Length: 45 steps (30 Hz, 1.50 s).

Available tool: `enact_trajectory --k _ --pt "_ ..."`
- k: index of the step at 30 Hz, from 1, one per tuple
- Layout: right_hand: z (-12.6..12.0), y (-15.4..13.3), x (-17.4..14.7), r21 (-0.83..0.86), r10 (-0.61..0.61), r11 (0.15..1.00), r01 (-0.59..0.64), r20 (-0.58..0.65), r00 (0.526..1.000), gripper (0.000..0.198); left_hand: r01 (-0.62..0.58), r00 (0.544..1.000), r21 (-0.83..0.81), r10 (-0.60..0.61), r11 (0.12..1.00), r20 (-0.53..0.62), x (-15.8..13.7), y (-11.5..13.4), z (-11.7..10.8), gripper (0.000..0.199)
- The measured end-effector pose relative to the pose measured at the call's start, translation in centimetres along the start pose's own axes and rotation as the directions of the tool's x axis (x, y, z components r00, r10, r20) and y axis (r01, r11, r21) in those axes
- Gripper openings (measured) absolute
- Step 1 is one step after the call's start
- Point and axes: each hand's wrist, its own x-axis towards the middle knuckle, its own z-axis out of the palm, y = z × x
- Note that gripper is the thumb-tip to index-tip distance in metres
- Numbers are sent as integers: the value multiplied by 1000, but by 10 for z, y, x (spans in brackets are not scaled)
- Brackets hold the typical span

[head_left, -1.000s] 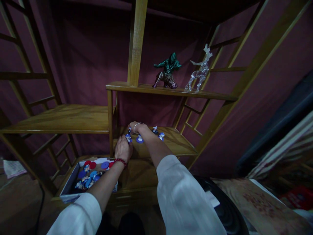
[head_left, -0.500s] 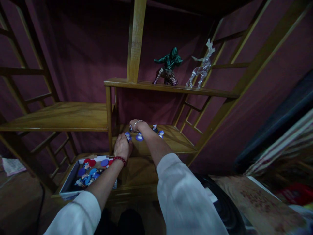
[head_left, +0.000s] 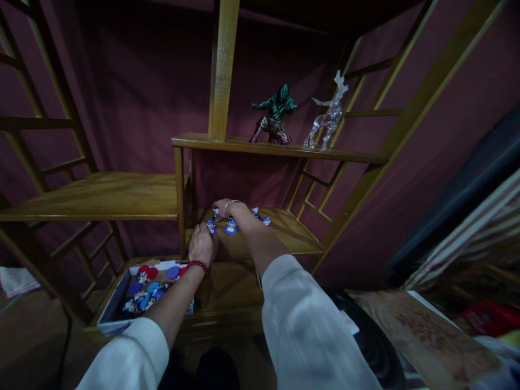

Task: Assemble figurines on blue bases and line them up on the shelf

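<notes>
My right hand (head_left: 223,208), with a silver bangle, reaches to the back left of the lower shelf (head_left: 233,248). Its fingers are closed on a small figurine (head_left: 215,213). Nearer the front edge, my left hand (head_left: 203,245), wearing a red bead bracelet, is curled round the side of a blue and white figurine (head_left: 210,227); its fingertips are partly hidden. Between my arms stands another figurine on a round purple base (head_left: 230,227). Right of my right forearm stand a dark-based figurine (head_left: 255,212) and a blue and white one (head_left: 266,221).
An open box (head_left: 109,324) of several loose figurines and round bases sits below, left of my left forearm. On the shelf above are a green hooded crouching statue (head_left: 278,114) and a clear deer ornament (head_left: 327,116). A wooden upright (head_left: 181,203) borders the compartment's left side.
The view has shifted slightly. More of the back-left figurine shows beside my right fingers. Both hands stay in nearly the same places.
</notes>
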Motion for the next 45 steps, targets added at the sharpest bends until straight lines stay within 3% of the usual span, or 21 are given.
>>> enact_trajectory --k 4,9,15,23,31,45 --pt "-9 17 -14 87 27 996 -17 -110 994 58 -6 1000 -1 6 1000 -5 0 0 -1 38" --pt "-21 39 -40 41 163 986 -159 -93 982 54 3 1000 -26 -3 1000 -9 0 -1 1 37" --pt "-20 56 -59 28 199 980 -198 -116 973 52 -10 1000 4 10 1000 -19 -2 0 1 33" --pt "9 58 -33 147 111 985 -94 -108 988 49 -3 1000 3 3 1000 10 -1 1 -1 34" --pt "23 53 -17 32 94 995 -93 -41 995 51 -6 1000 5 6 1000 -13 1 0 4 38" --pt "29 57 -12 9 94 996 -94 -50 994 39 -4 1000 25 5 1000 -9 1 0 3 32"
